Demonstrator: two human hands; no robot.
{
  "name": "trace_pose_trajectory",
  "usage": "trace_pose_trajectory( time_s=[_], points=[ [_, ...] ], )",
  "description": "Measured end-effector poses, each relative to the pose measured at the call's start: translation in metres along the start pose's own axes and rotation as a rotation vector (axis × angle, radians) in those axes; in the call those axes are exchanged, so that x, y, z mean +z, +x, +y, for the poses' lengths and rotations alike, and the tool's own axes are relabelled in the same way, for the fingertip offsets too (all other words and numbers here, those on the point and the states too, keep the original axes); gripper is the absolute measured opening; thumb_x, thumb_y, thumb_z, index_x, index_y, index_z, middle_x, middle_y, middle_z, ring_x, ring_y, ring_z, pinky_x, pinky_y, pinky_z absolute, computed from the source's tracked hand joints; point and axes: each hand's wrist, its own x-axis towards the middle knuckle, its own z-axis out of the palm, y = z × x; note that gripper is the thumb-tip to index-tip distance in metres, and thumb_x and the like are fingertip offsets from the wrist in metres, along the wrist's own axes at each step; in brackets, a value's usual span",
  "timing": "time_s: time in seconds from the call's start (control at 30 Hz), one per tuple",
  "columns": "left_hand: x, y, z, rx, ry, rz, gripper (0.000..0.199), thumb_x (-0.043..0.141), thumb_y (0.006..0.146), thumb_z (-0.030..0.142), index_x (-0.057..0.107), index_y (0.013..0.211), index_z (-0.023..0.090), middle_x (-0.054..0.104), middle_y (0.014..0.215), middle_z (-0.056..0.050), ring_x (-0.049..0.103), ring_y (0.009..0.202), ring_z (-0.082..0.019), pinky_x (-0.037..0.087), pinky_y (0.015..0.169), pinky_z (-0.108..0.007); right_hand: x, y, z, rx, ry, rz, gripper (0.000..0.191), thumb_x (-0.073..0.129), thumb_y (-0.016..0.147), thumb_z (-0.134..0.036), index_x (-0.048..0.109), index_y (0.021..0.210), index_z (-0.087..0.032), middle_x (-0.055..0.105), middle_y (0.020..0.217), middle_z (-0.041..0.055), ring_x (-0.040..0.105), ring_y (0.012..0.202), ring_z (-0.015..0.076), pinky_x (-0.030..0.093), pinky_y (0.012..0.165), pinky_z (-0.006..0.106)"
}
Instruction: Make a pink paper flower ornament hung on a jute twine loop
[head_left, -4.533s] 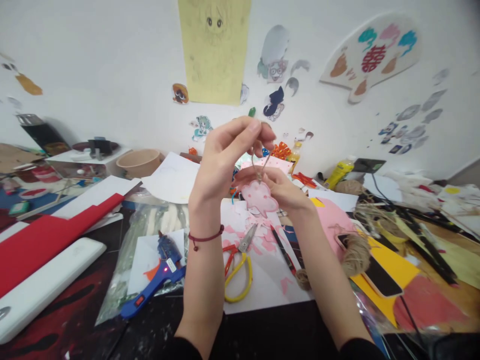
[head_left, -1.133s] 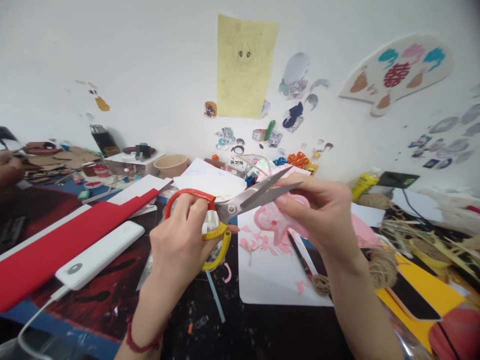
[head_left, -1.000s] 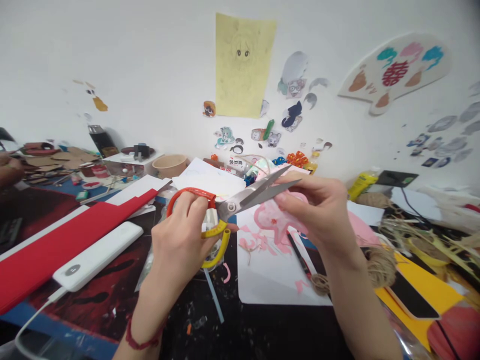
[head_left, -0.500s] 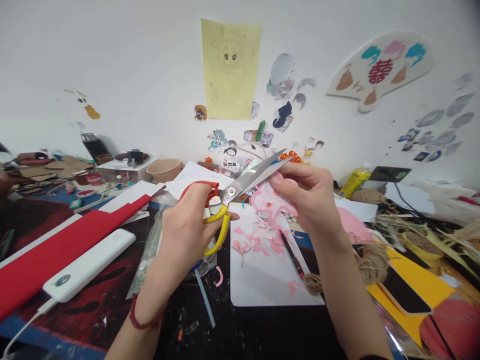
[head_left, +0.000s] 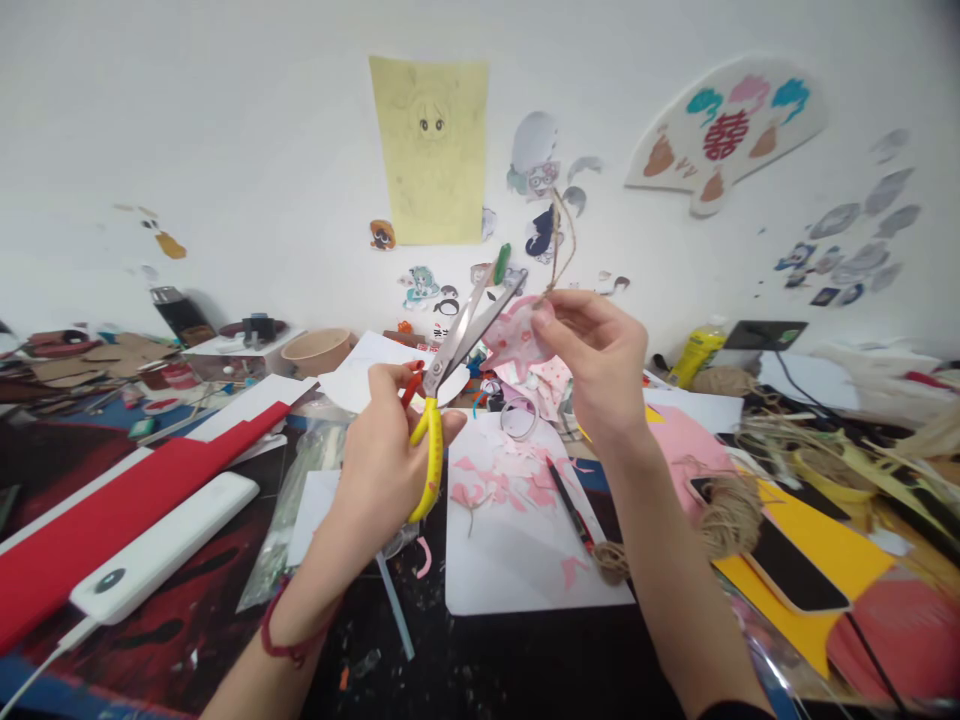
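Note:
My left hand (head_left: 390,450) grips the red and yellow handles of a pair of scissors (head_left: 457,350), whose blades point up and to the right, slightly parted. Between thumb and fingers my right hand (head_left: 607,355) pinches a pink paper cutout (head_left: 517,335) with small red marks. A loop of twine (head_left: 559,240) rises from the cutout's top. The blade tips are close to the cutout's left side; whether they touch it I cannot tell. Below lies a white sheet (head_left: 517,580) strewn with pink paper scraps (head_left: 517,480) and a dark pen (head_left: 568,500).
On the left are a white power bank (head_left: 165,550) and a long red strip (head_left: 135,500). To the right lie a ball of twine (head_left: 731,515), a phone (head_left: 799,570) and yellow paper (head_left: 787,625). A yellow bottle (head_left: 697,352) stands near the wall.
My right hand has turned the pink cutout, and its twine loop now stands up above it. The scissor blades have closed somewhat and swung left, away from my right fingers.

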Motion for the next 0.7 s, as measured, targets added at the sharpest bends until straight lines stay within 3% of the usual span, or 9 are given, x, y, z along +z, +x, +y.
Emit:
trace_pose_trajectory(
  time_s=[0.13,0.27,0.37,0.53,0.7],
  points=[
    [0.009,0.01,0.01,0.089,-0.413,0.108,0.033,0.068,0.087,0.037,0.042,0.101,0.022,0.068,0.101,-0.005,0.061,0.073,-0.012,0.046,0.063,-0.026,0.005,-0.006,-0.004,0.001,-0.058,-0.078,0.014,0.081,0.078,-0.03,0.076,0.088,-0.022,0.076,0.082,-0.0017,0.068,0.069,0.0101,0.057,0.061,0.022],
    [0.018,0.028,0.022,0.158,-0.671,0.14,0.044,0.079,0.079,0.034,0.042,0.101,0.023,0.066,0.092,-0.002,0.064,0.072,-0.012,0.051,0.063,-0.026,0.009,-0.008,-0.004,0.027,-0.019,-0.12,0.017,0.083,0.075,-0.03,0.076,0.088,-0.022,0.076,0.082,-0.0021,0.068,0.067,0.0096,0.056,0.059,0.022],
    [0.021,0.036,0.028,0.202,-0.691,0.167,0.046,0.08,0.079,0.035,0.041,0.099,0.024,0.061,0.081,0.002,0.064,0.07,-0.013,0.051,0.06,-0.026,0.01,-0.008,-0.004,0.027,-0.001,-0.132,0.019,0.084,0.075,-0.032,0.075,0.09,-0.023,0.076,0.085,-0.0018,0.069,0.068,0.0102,0.057,0.057,0.022],
    [0.02,0.035,0.033,0.282,-0.634,0.226,0.041,0.078,0.081,0.025,0.041,0.099,0.025,0.063,0.084,0.002,0.059,0.067,-0.01,0.05,0.06,-0.024,0.009,-0.009,-0.009,-0.046,0.011,-0.101,0.014,0.081,0.079,-0.034,0.075,0.087,-0.024,0.077,0.086,-0.0016,0.071,0.073,0.0117,0.06,0.063,0.024],
    [0.018,0.029,0.033,0.301,-0.55,0.24,0.04,0.079,0.079,0.023,0.043,0.098,0.024,0.067,0.087,0.002,0.058,0.068,-0.009,0.048,0.062,-0.025,0.007,-0.008,-0.015,-0.069,-0.039,-0.016,0.015,0.078,0.083,-0.036,0.073,0.081,-0.023,0.074,0.08,-0.0011,0.067,0.064,0.0104,0.056,0.054,0.023]
  ],
)
